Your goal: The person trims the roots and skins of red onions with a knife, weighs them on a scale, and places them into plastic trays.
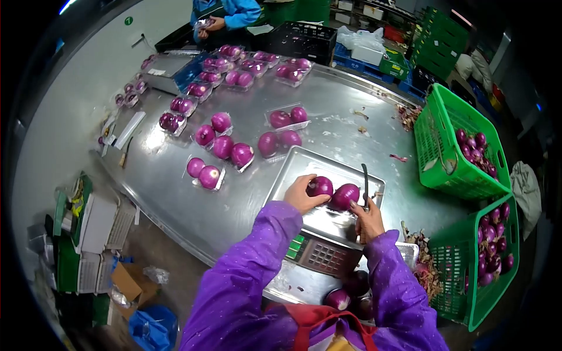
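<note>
Two peeled red onions sit side by side over the metal pan [291, 169] of a weighing scale. My left hand [300, 195] is closed around the left red onion [321, 186]. In my right hand [369, 223] is a small dark knife [366, 182], its blade pointing away from me. The thumb and fingertips of that hand also touch the right red onion [346, 197]. Below the pan shows the scale's keypad [329, 258] with a green display [295, 247]. Loose onions [338, 299] lie close to my body, partly hidden by my right sleeve.
Several clear trays of onion pairs [223, 147] stand across the steel table [351, 126]. Green crates [436, 140] of onions line the right side, with onion skins [429, 275] beside them. Across the table, a person in blue sleeves [240, 11] handles a pack.
</note>
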`<state>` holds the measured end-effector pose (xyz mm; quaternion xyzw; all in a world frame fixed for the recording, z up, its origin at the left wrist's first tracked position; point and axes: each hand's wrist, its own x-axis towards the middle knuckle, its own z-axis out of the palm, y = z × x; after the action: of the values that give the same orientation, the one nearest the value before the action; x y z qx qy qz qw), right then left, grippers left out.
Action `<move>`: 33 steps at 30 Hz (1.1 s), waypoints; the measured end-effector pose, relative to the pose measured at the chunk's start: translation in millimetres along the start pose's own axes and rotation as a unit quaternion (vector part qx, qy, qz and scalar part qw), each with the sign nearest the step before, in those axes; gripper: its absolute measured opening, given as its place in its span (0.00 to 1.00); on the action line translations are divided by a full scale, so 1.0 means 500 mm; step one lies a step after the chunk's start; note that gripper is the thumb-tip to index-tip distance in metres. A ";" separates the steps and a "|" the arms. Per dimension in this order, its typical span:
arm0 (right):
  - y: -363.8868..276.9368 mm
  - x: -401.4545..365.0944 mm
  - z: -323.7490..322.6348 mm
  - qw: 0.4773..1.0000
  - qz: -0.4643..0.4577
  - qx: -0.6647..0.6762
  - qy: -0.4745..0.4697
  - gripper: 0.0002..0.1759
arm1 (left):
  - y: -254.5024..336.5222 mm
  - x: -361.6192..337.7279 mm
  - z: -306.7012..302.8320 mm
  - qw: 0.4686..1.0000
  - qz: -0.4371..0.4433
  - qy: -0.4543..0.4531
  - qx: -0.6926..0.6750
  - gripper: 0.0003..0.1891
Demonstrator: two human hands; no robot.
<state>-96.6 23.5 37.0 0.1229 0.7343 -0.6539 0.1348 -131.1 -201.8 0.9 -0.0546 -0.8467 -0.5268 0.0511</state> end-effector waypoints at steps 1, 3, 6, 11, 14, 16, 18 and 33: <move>-0.011 -0.007 0.011 1.000 0.003 0.002 0.001 0.39 | 0.013 -0.001 -0.007 1.000 -0.009 0.011 0.004 0.35; -0.031 -0.019 0.032 1.000 -0.005 -0.007 0.000 0.36 | 0.010 -0.011 -0.025 0.999 -0.006 0.033 -0.011 0.35; -0.087 -0.041 0.074 0.999 0.009 -0.040 -0.020 0.39 | 0.022 -0.047 -0.086 0.996 -0.012 0.072 -0.049 0.33; -0.079 -0.038 0.237 0.973 -0.099 0.019 -0.209 0.47 | -0.024 -0.189 -0.235 0.973 -0.074 0.213 -0.056 0.35; -0.041 -0.036 0.354 0.948 -0.053 -0.094 -0.298 0.56 | -0.093 -0.297 -0.306 0.952 -0.144 0.271 -0.002 0.35; -0.019 -0.048 0.431 0.935 -0.043 -0.145 -0.322 0.57 | -0.135 -0.353 -0.339 0.939 -0.191 0.288 0.007 0.36; -0.004 -0.064 0.485 0.925 0.029 -0.145 -0.350 0.56 | -0.196 -0.394 -0.359 0.930 -0.216 0.296 0.032 0.35; 0.008 -0.099 0.254 0.938 0.019 -0.064 -0.339 0.21 | -0.219 -0.385 -0.277 0.839 -0.255 0.199 0.439 0.59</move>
<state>-44.4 -102.5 37.4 -0.1010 0.6827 -0.6056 0.3962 47.2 -381.8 -63.0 0.2969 -0.9449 -0.0944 0.1010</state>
